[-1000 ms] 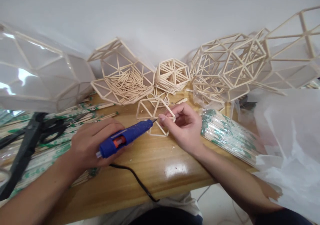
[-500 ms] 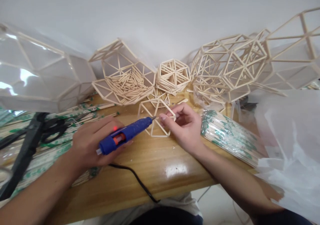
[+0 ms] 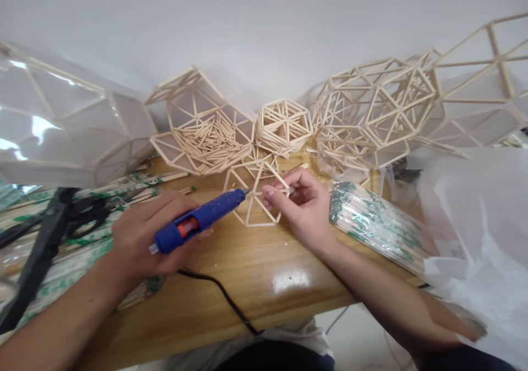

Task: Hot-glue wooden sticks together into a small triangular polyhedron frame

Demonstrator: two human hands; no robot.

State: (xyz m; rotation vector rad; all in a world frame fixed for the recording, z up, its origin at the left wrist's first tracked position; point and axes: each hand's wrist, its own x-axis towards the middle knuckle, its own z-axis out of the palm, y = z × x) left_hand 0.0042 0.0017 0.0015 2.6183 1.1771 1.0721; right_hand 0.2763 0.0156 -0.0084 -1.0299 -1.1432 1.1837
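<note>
The stick frame point(image 3: 256, 180) is at mid-table, the right hand's point(image 3: 305, 211) grip pinched on its right corner. The left hand's point(image 3: 154, 228) grip is closed around a blue glue gun point(image 3: 198, 221), its tip near the frame's middle. Green print on the stick packet point(image 3: 379, 228) is too blurred to read. The glossy wooden table point(image 3: 247, 261) meets a plain pale wall point(image 3: 264, 41).

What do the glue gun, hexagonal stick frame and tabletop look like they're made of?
Glue gun: probably hard plastic, given its molded, evenly blue body.
Hexagonal stick frame: apparently bare wood; pale tan, matte, no paint showing.
Tabletop: wood or laminate, I can't tell which; visible grain, and a bright reflection suggesting a glossy finish.
</note>
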